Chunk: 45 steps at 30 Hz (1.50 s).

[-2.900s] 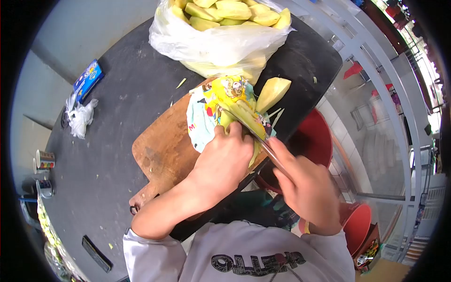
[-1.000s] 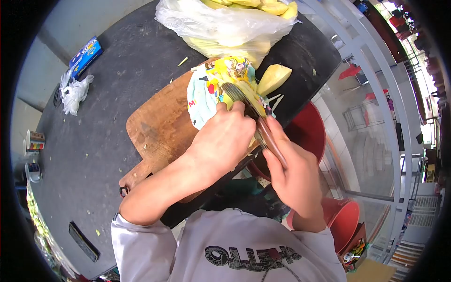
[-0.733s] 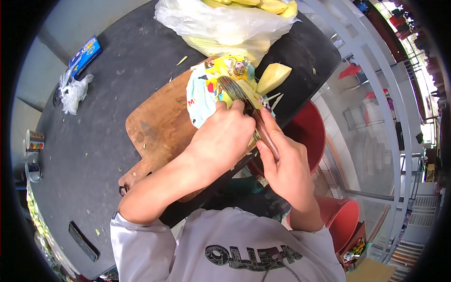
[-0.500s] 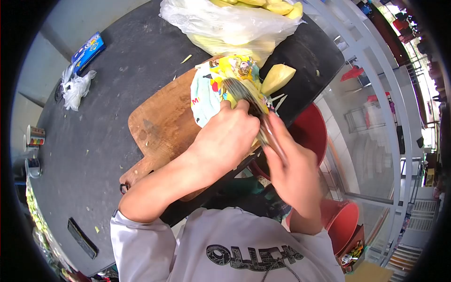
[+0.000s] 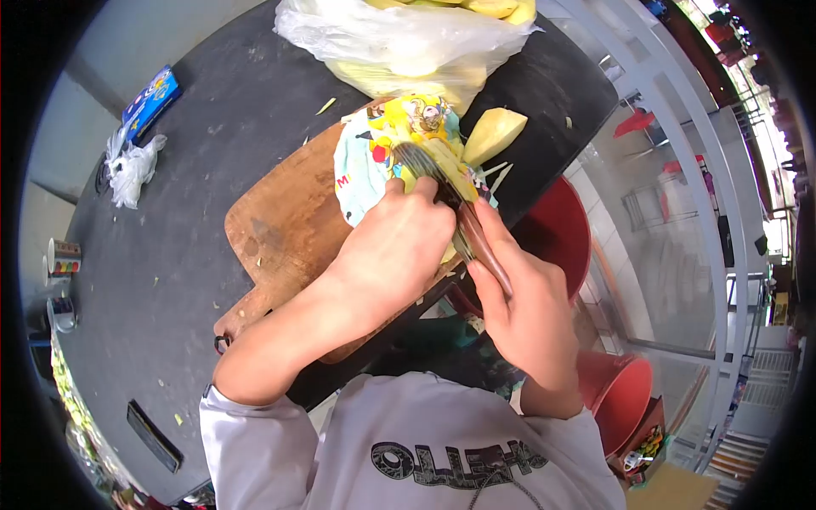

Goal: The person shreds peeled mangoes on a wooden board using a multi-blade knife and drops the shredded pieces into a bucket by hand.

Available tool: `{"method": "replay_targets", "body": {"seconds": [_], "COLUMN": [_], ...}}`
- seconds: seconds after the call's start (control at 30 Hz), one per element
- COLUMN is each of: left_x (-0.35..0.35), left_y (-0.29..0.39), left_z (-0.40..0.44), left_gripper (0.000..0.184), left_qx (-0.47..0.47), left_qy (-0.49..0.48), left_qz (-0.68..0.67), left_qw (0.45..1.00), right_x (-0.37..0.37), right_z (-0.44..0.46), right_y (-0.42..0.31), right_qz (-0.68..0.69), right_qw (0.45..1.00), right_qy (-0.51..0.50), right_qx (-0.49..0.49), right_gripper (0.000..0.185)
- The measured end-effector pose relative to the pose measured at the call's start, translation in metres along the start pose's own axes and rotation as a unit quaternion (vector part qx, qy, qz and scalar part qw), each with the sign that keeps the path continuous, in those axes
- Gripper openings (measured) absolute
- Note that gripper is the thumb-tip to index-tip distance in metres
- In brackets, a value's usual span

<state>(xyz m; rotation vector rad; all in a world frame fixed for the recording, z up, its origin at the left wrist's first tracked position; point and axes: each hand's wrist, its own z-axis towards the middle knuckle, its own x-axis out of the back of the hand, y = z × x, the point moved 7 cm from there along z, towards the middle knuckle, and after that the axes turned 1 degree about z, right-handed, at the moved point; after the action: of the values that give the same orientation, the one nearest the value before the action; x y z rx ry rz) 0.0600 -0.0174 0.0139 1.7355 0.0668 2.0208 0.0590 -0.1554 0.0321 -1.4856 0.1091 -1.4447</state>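
Observation:
My right hand (image 5: 534, 314) is wrapped round the brown handle of a knife (image 5: 488, 246). Its dark blade slants up and left, across a pale yellow piece of fruit or vegetable (image 5: 465, 180). Closed fingers of my left hand (image 5: 395, 242) press on that piece right beside the blade; the hand covers part of it. Under both lies a cartoon-printed item (image 5: 361, 161), apparently cloth, on the wooden cutting board (image 5: 285, 217). Just right of it rests a peeled yellow wedge (image 5: 495, 134), with thin cut strips (image 5: 501, 176) nearby.
A plastic bag (image 5: 399, 51) of yellow pieces stands at the back of the dark table (image 5: 195, 212). Leftward are a blue box (image 5: 153, 102), a crumpled bag (image 5: 133, 170) and cups (image 5: 64, 257). A phone-like dark object (image 5: 155, 435) lies front left. Red buckets (image 5: 565, 234) stand below the right edge.
The whole view has shifted slightly, so the table things sit a little further left. Both hands keep their holds, and the knife stays over the yellow piece.

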Motion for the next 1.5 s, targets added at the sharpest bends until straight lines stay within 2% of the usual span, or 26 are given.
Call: {"method": "replay_targets", "body": {"seconds": [0.17,0.23,0.37,0.43,0.57,0.67,0.77,0.87,1.0,1.07,1.17,1.27,1.4,1.5], "left_x": [0.002,0.001,-0.006,-0.01,-0.009,-0.007,-0.007,-0.01,-0.007,-0.006,-0.007,-0.009,-0.01,-0.009], "left_y": [0.001,-0.001,-0.005,-0.017,-0.019,-0.02,-0.016,-0.016,-0.013,-0.015,-0.019,-0.019,-0.018,-0.018], "left_z": [0.0,0.001,-0.004,-0.008,-0.016,-0.021,-0.019,-0.018,-0.02,-0.02,-0.019,-0.02,-0.023,-0.022], "left_gripper": [0.008,0.009,0.007,0.016,0.019,0.024,0.024,0.024,0.025,0.026,0.026,0.025,0.022,0.022], "left_qx": [-0.022,0.006,-0.004,0.04,0.032,0.035,0.04,0.062,0.029,0.023,0.027,0.032,0.026,0.011], "left_qy": [0.008,-0.002,0.018,0.016,0.007,0.056,0.03,-0.002,0.007,0.021,0.012,0.02,0.024,0.034], "left_qz": [0.0,-0.031,-0.02,-0.067,-0.109,-0.097,-0.103,-0.125,-0.111,-0.116,-0.137,-0.153,-0.138,-0.142], "left_qw": [1.0,0.999,1.0,0.997,0.993,0.993,0.993,0.99,0.993,0.993,0.99,0.988,0.99,0.989], "right_x": [0.001,-0.019,-0.012,-0.012,-0.013,-0.012,-0.008,0.002,0.002,-0.014,-0.023,-0.012,-0.006,-0.029], "right_z": [-0.002,0.005,0.008,0.01,0.011,0.009,0.003,-0.011,-0.018,-0.011,0.004,-0.001,-0.009,0.007], "right_y": [-0.006,0.011,0.013,0.018,0.014,0.017,0.008,-0.019,-0.026,-0.016,-0.004,-0.01,-0.021,-0.002], "right_qz": [-0.014,0.023,0.027,0.036,0.041,0.045,0.009,-0.047,-0.112,-0.088,-0.062,-0.07,-0.086,-0.034], "right_qw": [0.999,1.0,0.999,0.998,0.999,0.998,0.998,0.998,0.993,0.996,0.998,0.997,0.995,0.999], "right_qy": [-0.027,0.011,0.034,-0.019,0.006,0.035,0.037,0.005,-0.034,-0.001,-0.004,-0.027,-0.041,0.015], "right_qx": [-0.012,-0.012,0.024,-0.036,0.004,0.025,0.058,0.028,-0.002,0.03,-0.022,-0.022,0.021,0.024], "right_gripper": [0.061,0.061,0.061,0.059,0.057,0.056,0.059,0.063,0.066,0.065,0.056,0.055,0.066,0.062]}}
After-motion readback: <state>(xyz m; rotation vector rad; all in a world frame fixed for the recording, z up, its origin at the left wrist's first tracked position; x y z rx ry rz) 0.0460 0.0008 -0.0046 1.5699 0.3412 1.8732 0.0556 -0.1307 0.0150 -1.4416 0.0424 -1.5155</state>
